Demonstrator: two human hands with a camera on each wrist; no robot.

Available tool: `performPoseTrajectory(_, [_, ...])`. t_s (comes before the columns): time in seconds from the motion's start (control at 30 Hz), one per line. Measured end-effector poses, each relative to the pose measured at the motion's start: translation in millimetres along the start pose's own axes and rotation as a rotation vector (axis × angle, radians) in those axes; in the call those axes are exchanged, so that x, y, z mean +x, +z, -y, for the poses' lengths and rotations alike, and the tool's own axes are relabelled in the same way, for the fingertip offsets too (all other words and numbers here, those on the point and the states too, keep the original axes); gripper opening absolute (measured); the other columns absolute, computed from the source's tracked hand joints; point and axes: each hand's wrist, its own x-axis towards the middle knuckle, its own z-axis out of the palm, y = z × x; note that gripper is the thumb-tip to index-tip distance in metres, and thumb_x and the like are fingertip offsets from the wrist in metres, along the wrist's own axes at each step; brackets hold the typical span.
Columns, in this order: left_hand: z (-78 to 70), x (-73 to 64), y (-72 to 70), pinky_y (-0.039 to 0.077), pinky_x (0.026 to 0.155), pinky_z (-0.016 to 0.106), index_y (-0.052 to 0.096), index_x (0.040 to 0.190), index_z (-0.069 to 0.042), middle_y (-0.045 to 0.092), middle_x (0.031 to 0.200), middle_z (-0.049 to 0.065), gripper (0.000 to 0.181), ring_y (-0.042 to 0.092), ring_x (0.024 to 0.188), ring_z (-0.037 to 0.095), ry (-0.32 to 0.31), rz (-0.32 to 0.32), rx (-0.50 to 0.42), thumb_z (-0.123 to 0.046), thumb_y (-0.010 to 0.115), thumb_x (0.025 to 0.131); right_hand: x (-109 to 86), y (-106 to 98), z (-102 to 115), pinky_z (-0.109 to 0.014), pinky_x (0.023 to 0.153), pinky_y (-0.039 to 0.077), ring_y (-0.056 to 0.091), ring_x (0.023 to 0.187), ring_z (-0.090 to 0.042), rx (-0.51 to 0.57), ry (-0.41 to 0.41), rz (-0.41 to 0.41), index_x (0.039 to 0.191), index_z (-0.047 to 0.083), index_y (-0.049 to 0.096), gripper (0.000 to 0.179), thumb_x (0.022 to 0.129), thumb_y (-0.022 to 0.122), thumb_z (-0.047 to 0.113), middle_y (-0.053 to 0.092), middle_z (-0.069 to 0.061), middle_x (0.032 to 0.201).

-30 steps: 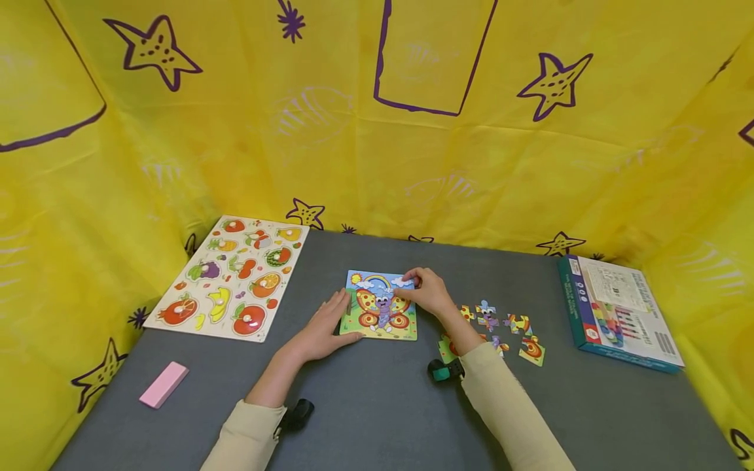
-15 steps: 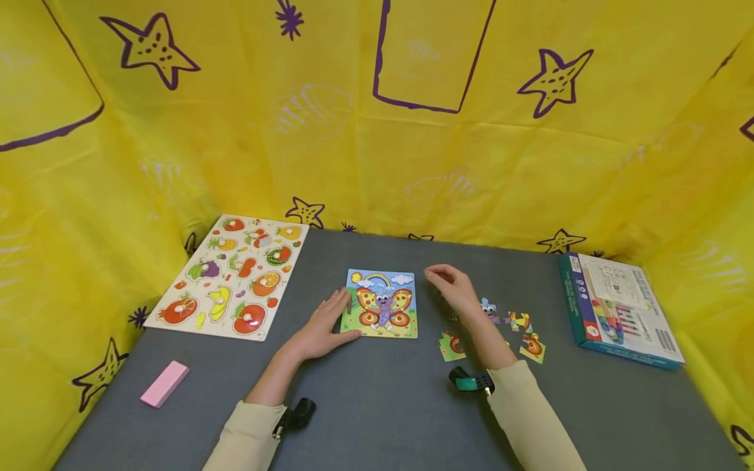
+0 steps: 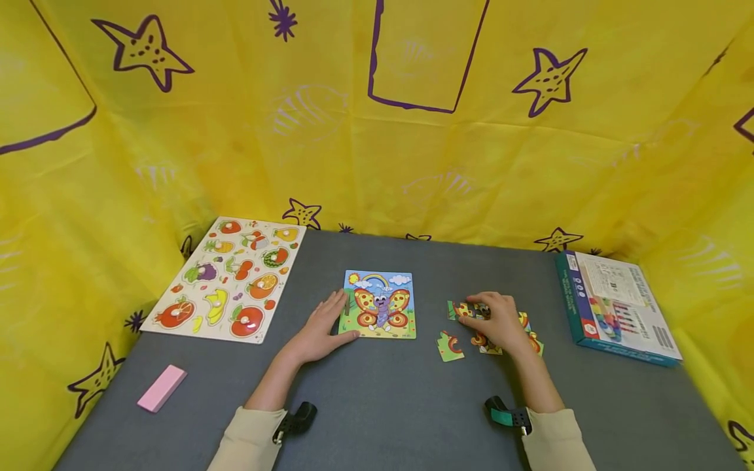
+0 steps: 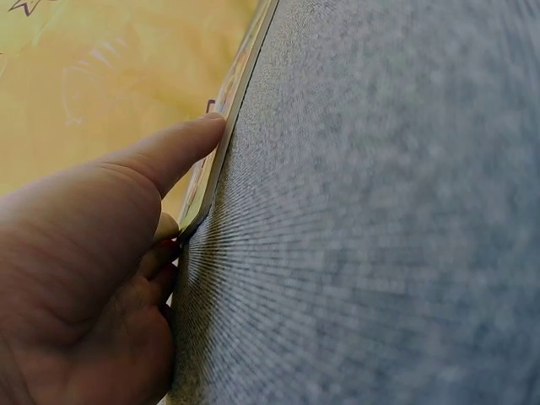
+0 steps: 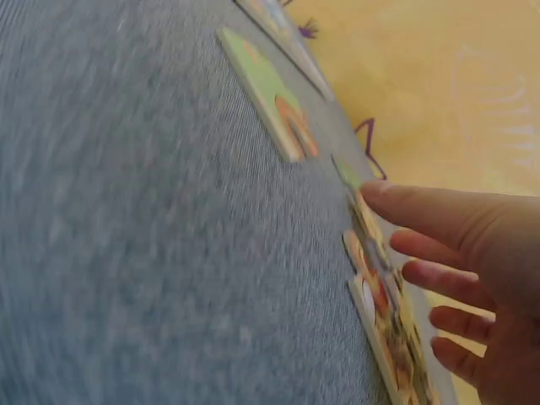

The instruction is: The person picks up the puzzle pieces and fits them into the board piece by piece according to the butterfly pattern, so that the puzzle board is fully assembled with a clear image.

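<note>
A square butterfly jigsaw puzzle (image 3: 383, 301) lies flat at the middle of the table in the head view. My left hand (image 3: 321, 332) rests against it, the fingers along its left side and the thumb at its near edge. The left wrist view shows that thumb (image 4: 181, 150) touching the board's edge. My right hand (image 3: 499, 322) is over the loose jigsaw pieces, thumb and fingers apart, partly hiding them. Its fingertips are by a piece with a yellow-spotted red wing (image 3: 462, 310); contact is unclear. A green piece (image 3: 450, 347) lies apart, nearer me.
At the left is a fruit peg puzzle board (image 3: 235, 281), with a pink block (image 3: 161, 388) nearer me. A flat box (image 3: 618, 307) lies at the right. Yellow cloth (image 3: 353, 163) with purple drawings hangs behind the grey table (image 3: 377, 405).
My right hand has left the upper right of the butterfly puzzle and moved right and nearer to me, over the loose pieces. My left hand has stayed at the puzzle.
</note>
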Motion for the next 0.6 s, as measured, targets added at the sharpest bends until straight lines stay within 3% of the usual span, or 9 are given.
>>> performPoseTrajectory(0.23, [-0.9, -0.7, -0.3, 0.007, 0.116, 0.055, 0.021, 0.152, 0.006, 0.015, 0.159, 0.023, 0.083, 0.008, 0.147, 0.038, -0.003, -0.002, -0.001, -0.032, 0.066, 0.094, -3.0, 0.7, -6.0, -0.06, 0.092, 0.028, 0.031, 0.118, -0.047, 0.036, -0.005, 0.018, 0.113, 0.002, 0.068, 0.036, 0.083, 0.079, 0.02, 0.051, -0.027, 0.127])
performPoseTrajectory(0.37, [-1.3, -1.1, -0.6, 0.007, 0.116, 0.055, 0.02, 0.152, 0.005, 0.015, 0.159, 0.023, 0.083, 0.008, 0.147, 0.037, -0.005, 0.002, 0.002, -0.033, 0.066, 0.094, -0.5, 3.8, -7.7, -0.06, 0.095, 0.024, 0.034, 0.118, -0.045, 0.045, -0.027, 0.002, 0.111, 0.002, 0.066, 0.036, 0.081, 0.08, 0.017, 0.054, -0.025, 0.123])
performPoseTrajectory(0.5, [-2.4, -1.9, -1.1, 0.006, 0.116, 0.054, 0.02, 0.152, 0.005, 0.013, 0.16, 0.022, 0.084, 0.007, 0.147, 0.036, -0.013, 0.004, -0.004, -0.033, 0.065, 0.094, 1.0, 7.2, -3.3, -0.052, 0.089, 0.033, 0.049, 0.101, -0.034, 0.047, -0.037, -0.034, 0.108, 0.006, 0.063, 0.035, 0.081, 0.081, 0.018, 0.065, -0.014, 0.106])
performPoseTrajectory(0.6, [-2.7, -2.0, -1.0, 0.006, 0.116, 0.054, 0.019, 0.153, 0.004, 0.011, 0.16, 0.021, 0.083, 0.006, 0.147, 0.036, -0.015, 0.009, 0.006, -0.034, 0.065, 0.094, 1.7, 9.2, 3.5, -0.036, 0.076, 0.044, 0.057, 0.081, -0.023, 0.101, -0.021, -0.061, 0.103, 0.009, 0.063, 0.028, 0.083, 0.08, 0.018, 0.069, -0.005, 0.09])
